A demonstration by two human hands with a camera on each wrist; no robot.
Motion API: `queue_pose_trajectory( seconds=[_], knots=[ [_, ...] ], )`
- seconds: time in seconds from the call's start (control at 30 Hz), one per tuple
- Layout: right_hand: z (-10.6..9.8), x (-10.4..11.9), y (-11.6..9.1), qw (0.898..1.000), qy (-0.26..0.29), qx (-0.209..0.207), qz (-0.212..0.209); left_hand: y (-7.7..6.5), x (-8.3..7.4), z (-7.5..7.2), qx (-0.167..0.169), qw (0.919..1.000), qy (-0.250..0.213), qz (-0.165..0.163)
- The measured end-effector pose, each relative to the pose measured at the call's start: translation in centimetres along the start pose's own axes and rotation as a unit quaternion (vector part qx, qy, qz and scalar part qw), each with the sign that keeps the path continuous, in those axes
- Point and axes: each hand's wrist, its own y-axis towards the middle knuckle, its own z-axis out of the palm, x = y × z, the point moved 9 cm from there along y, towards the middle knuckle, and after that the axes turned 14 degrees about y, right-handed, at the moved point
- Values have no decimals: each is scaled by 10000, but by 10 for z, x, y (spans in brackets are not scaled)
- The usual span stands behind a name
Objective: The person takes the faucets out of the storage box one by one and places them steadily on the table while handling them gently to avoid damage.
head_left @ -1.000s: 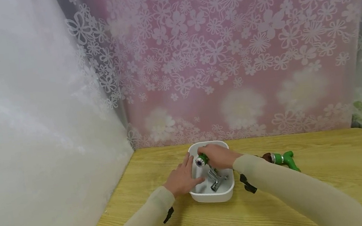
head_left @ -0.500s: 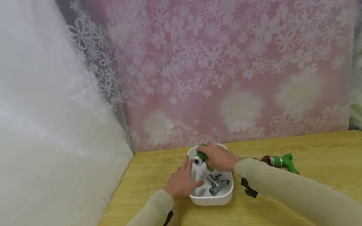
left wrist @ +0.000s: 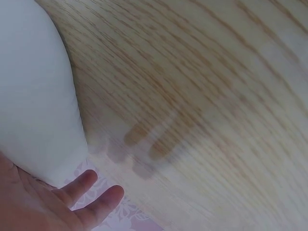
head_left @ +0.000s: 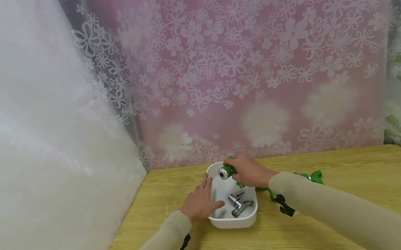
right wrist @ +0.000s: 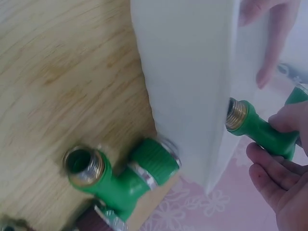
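Note:
My left hand (head_left: 197,201) rests with straight, spread fingers at the left rim of a white plastic basin (head_left: 235,223); its thumb reaches over the inside. My right hand (head_left: 250,171) grips a green tap (right wrist: 269,136) above the basin's right side. The tap's round chrome end faces me in the head view, and its brass threaded end shows in the right wrist view. Chrome tap parts (head_left: 238,207) lie in the near part of the basin. In the left wrist view, two straight fingers (left wrist: 103,207) show beyond the basin's outer wall.
Right of the basin lies another green tap (right wrist: 120,190) with a threaded end, beside a dark red piece (right wrist: 91,219). Another green fitting (head_left: 316,177) shows behind my right sleeve. The wooden table (head_left: 368,187) runs back to a pink floral curtain (head_left: 254,71).
My right hand has lifted and shifted right with the green tap, showing more of the chrome parts. My right forearm now covers more of the things at right. My left hand stays at the rim.

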Motion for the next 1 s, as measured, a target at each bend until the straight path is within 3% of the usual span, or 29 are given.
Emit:
queue_pose_trajectory(
  seconds=[0.43,0.7,1.0],
  knots=[
    [-40,-24,-37,9974,189,226,654,0,-2,-4,84,9996,-247,69],
    [-64,-43,-71,9989,-290,35,378,0,-2,-1,120,9993,-303,182],
    [-86,-78,-107,9962,-425,169,741,-1,0,2,147,9991,-339,189]
  ],
)
